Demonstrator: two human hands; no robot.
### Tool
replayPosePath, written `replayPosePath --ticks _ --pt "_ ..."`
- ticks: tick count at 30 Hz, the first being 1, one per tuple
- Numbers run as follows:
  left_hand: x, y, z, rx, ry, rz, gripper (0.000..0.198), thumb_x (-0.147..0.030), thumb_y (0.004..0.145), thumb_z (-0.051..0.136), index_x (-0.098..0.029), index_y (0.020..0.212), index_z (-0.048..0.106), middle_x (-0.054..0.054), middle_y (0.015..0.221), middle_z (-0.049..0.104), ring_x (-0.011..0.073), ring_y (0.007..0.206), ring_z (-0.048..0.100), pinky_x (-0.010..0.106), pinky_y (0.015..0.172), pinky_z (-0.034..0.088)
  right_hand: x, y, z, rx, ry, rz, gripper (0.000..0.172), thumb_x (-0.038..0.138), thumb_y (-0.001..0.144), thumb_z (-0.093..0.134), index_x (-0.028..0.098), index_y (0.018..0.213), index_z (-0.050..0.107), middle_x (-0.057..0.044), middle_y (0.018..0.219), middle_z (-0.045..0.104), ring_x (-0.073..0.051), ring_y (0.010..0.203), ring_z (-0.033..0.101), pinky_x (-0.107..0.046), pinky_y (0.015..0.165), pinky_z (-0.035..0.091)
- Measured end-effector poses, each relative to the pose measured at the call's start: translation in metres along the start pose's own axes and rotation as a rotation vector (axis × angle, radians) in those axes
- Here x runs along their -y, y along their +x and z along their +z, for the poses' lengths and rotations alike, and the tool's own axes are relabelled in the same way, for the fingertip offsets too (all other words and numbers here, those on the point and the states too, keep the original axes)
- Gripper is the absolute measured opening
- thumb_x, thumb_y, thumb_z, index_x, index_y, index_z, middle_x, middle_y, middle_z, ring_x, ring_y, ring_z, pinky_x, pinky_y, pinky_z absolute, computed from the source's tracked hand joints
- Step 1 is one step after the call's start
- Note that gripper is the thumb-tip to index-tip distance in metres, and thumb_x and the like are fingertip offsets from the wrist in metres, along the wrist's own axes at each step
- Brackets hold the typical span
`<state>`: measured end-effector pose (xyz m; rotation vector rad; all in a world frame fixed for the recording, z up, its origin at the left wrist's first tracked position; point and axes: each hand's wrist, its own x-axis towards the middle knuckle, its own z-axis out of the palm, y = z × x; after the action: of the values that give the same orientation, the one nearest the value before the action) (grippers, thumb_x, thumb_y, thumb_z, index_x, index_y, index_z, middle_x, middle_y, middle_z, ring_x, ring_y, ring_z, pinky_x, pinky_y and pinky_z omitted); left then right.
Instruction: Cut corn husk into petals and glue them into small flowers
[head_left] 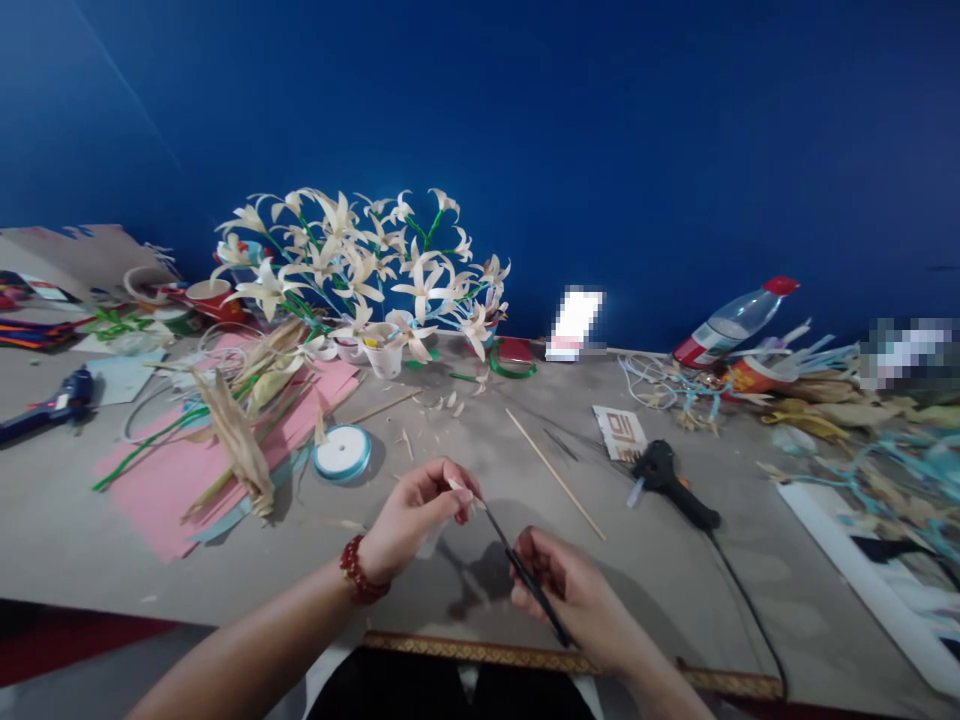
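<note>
My left hand (pixel 416 515), with a red bead bracelet on its wrist, pinches a small pale petal-like piece at the top end of a thin dark stick (pixel 525 575). My right hand (pixel 574 590) is closed round the lower part of that same stick, which slants down to the right. Both hands hover over the grey table (pixel 75 540) near its front edge. A bunch of cream handmade flowers on green stems (pixel 360 265) stands at the back, left of centre.
A black glue gun (pixel 671 480) with its cord lies right of my hands; a blue one (pixel 52 405) lies far left. Also here: pink paper (pixel 161 490), dried husks (pixel 236 435), a ribbon roll (pixel 341 452), a thin wooden skewer (pixel 555 472), a plastic bottle (pixel 731 322), paper cups.
</note>
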<state>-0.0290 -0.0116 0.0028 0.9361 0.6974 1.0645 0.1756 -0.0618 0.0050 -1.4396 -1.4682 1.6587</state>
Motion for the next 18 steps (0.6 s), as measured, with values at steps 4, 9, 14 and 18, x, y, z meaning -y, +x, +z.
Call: replayPosePath --ticks 4,9,14,18 --pt "0.0 0.0 -0.002 0.024 -0.007 0.001 0.017 -0.023 0.081 0.067 -0.014 0.075 0.054 0.004 0.082 0.064 0.0087 0.061 0.053 0.023 0.063 0.042 0.003 0.003 0.001 0.012 0.022 0.003 0.038 0.039 0.068 0.075 0.021 0.068 0.041 0.006 0.064 0.045 -0.008 0.056 0.041 -0.018 0.05 0.034" --pt "-0.001 0.0 -0.003 0.038 -0.019 -0.002 0.017 -0.025 0.08 0.068 -0.014 0.076 0.055 0.006 0.084 0.065 0.01 0.063 0.054 0.024 0.064 0.043 -0.004 0.004 0.0 0.02 0.037 0.017 0.038 0.042 0.07 0.074 0.021 0.068 0.042 0.007 0.058 0.044 -0.007 0.051 0.04 -0.017 0.046 0.034" --pt "-0.003 0.0 -0.003 0.041 -0.013 -0.022 0.019 -0.027 0.078 0.07 -0.014 0.076 0.056 0.006 0.083 0.065 0.0107 0.064 0.055 0.025 0.064 0.043 -0.011 0.005 -0.002 0.041 0.037 -0.005 0.04 0.043 0.072 0.073 0.021 0.068 0.04 0.007 0.059 0.043 -0.007 0.051 0.039 -0.017 0.046 0.034" --pt "-0.004 0.0 -0.004 0.053 -0.007 -0.023 0.02 -0.027 0.079 0.07 -0.014 0.076 0.055 0.006 0.083 0.065 0.0105 0.064 0.055 0.024 0.064 0.043 -0.007 0.005 -0.002 0.034 0.02 0.001 0.041 0.042 0.071 0.074 0.022 0.065 0.038 0.008 0.056 0.04 -0.007 0.049 0.036 -0.018 0.045 0.031"
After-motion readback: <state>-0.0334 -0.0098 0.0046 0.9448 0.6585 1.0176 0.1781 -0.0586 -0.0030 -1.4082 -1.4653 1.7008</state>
